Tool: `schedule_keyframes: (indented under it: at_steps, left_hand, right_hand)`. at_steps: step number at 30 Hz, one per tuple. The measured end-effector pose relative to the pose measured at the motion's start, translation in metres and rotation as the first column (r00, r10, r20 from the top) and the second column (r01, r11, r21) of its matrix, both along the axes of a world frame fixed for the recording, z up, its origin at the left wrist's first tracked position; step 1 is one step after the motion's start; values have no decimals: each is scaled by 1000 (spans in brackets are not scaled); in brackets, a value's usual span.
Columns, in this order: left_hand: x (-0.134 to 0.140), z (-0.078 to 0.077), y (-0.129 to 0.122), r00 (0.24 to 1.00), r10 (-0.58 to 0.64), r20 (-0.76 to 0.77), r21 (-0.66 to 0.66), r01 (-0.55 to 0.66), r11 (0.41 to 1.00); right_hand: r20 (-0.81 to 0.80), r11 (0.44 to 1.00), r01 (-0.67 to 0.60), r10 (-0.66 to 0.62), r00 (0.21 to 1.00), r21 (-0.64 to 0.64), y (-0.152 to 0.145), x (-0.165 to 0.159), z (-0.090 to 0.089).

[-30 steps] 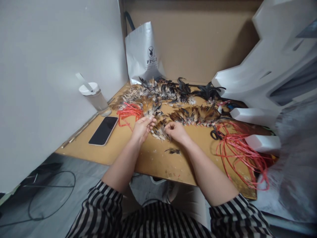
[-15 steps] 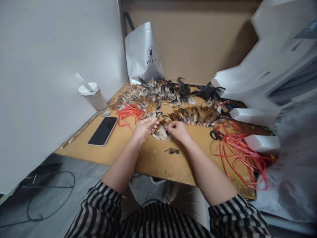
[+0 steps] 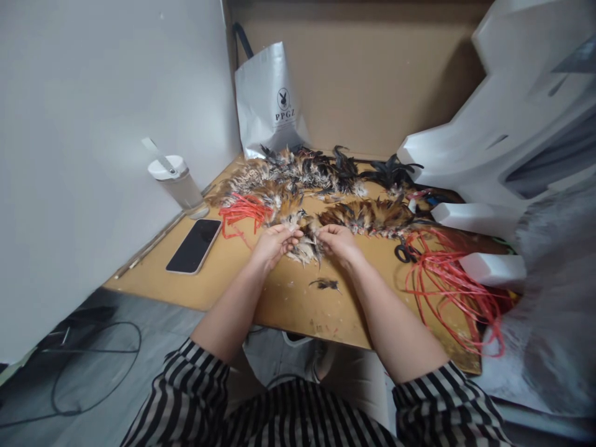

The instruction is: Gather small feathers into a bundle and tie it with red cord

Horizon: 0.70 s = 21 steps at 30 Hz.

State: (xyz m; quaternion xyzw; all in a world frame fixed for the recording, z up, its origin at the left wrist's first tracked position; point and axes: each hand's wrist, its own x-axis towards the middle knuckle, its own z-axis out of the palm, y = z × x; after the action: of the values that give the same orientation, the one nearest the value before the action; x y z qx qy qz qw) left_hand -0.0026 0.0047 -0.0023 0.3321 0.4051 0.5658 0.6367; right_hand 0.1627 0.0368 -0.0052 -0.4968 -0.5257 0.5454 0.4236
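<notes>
My left hand (image 3: 275, 244) is closed in a pinch, with a pale feather (image 3: 292, 225) at its fingertips. Just across from it, the thumb and finger of my right hand (image 3: 341, 242) are pressed together on what looks like a small brownish feather (image 3: 313, 231). Below and between the two hands lies a small heap of light and dark feathers (image 3: 305, 249). A row of brown feathers bound along red string (image 3: 367, 214) stretches to the right, behind my right hand. Nearer the table edge is a loose dark feather tuft (image 3: 326, 284).
Red plastic strings (image 3: 447, 285) spill over the right side beside black scissors (image 3: 404, 251). A smaller red bundle (image 3: 244, 211), a phone (image 3: 193, 247) and a lidded cup (image 3: 177, 183) are at the left. More feathers (image 3: 298, 171) lie behind, before a silver bag (image 3: 267, 102).
My left fingers have dropped slightly. My right hand has turned a little, its fingertips now extended toward the left hand with a feather showing there.
</notes>
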Motion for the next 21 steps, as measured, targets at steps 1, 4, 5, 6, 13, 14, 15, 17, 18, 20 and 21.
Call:
schedule_keyframes:
  at_steps: [1, 4, 5, 6, 13, 14, 15, 17, 18, 20, 21]
  left_hand:
    - [0, -1, 0, 1000, -7, -7, -6, 7, 1000]
    - [1, -4, 0, 998, -47, -31, -28, 46, 999]
    - [1, -4, 0, 997, -64, -37, -34, 62, 997]
    - [2, -4, 0, 996, -77, -42, -40, 75, 996]
    - [4, -4, -2, 994, -85, -68, -23, 84, 996]
    - [5, -4, -2, 994, -89, -69, -25, 88, 996]
    - [5, -4, -2, 993, -92, -73, -31, 90, 995]
    - [7, -4, -2, 992, -89, -90, -40, 85, 996]
    - [7, -5, -2, 991, -84, -102, -42, 81, 996]
    - [9, -6, -2, 990, -76, -120, -39, 72, 997]
    - [9, -6, -2, 990, -75, -121, -38, 71, 997]
  right_hand:
    - [-83, 999, -17, 15, 996, -28, 0, 1, 2]
    - [-221, 996, -71, 59, 973, -46, -2, 1, 7]
    - [-236, 996, -77, 63, 970, -47, -3, 0, 7]
    - [-242, 996, -74, 60, 968, -47, -4, -1, 7]
    - [-188, 1000, 20, -18, 982, 10, -8, -9, 6]
    - [-179, 999, 37, -31, 983, 29, -9, -10, 5]
    - [-167, 997, 54, -44, 985, 52, -9, -11, 5]
    - [-128, 990, 86, -72, 989, 109, -10, -14, 3]
    - [-104, 985, 101, -87, 991, 139, -10, -16, 3]
    - [-61, 973, 122, -112, 992, 193, -10, -19, 1]
    - [-47, 968, 127, -119, 992, 217, -11, -20, 0]
